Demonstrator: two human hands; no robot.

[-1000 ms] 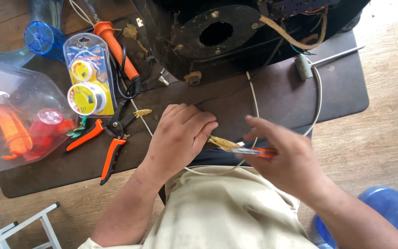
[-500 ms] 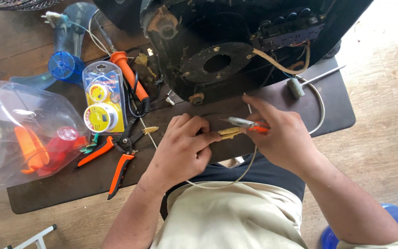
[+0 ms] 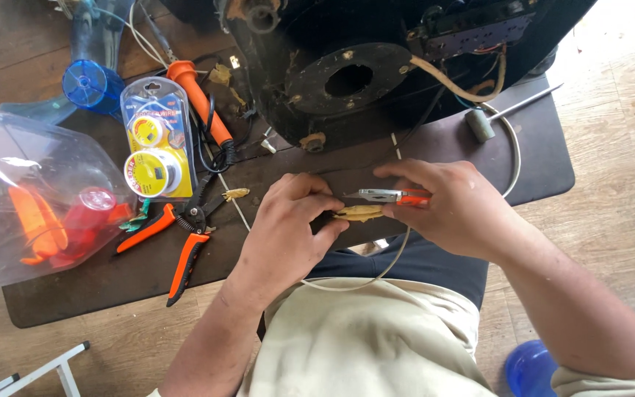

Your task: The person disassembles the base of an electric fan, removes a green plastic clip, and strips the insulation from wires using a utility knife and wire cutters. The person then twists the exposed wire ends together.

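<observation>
Beside the black motor housing point(image 3: 376, 73), the left hand point(image 3: 288, 228) pinches a light, limp yellowed wire sleeve point(image 3: 359, 213); the right hand point(image 3: 457, 206) grips red-handled pliers point(image 3: 391, 196) near its end.

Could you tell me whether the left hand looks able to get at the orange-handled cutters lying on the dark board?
Probably yes. The left hand is pinching a yellowish piece, but the orange-handled cutters lie open on the dark board just to its left, with nothing between them. It would have to let go first.
</observation>
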